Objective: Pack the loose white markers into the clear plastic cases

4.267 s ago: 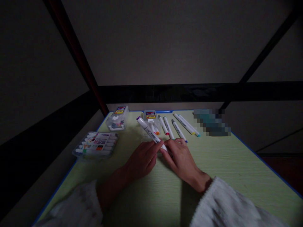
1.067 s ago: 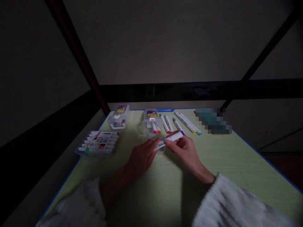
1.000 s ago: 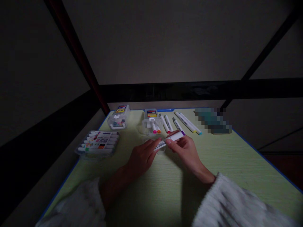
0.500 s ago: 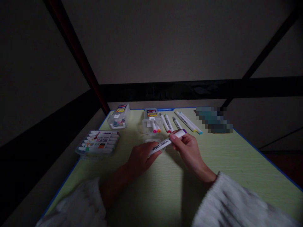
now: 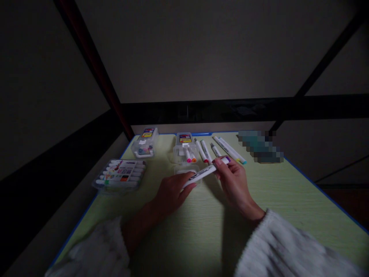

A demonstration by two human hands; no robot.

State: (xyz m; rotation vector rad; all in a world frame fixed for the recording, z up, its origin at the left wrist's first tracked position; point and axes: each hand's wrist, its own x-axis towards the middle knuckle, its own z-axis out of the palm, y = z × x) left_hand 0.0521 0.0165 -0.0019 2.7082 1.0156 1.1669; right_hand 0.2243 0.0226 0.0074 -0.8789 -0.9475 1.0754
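A white marker (image 5: 203, 174) with a purple end is held between both my hands, tilted up to the right above the table. My left hand (image 5: 173, 190) is closed on its lower left end, which the fingers partly cover. At the purple end, my right hand (image 5: 233, 181) pinches the marker between thumb and fingers. Just beyond my hands is a clear plastic lid or tray (image 5: 184, 168), partly hidden. Behind that stands a clear case (image 5: 179, 154) holding a pink-ended marker (image 5: 187, 154) and an orange-ended marker (image 5: 193, 157).
Loose markers lie right of the case: a red-ended one (image 5: 201, 150), a dark-tipped one (image 5: 215, 149) and a blue-ended one (image 5: 232, 150). At left are a filled marker case (image 5: 121, 175) and another clear box (image 5: 145, 146). A blurred teal object (image 5: 258, 146) lies far right on the table (image 5: 273, 200).
The marker has swung from leaning up-left to leaning up-right. My right hand has gone to its purple end and recently slid slightly right; my left hand keeps the lower end.
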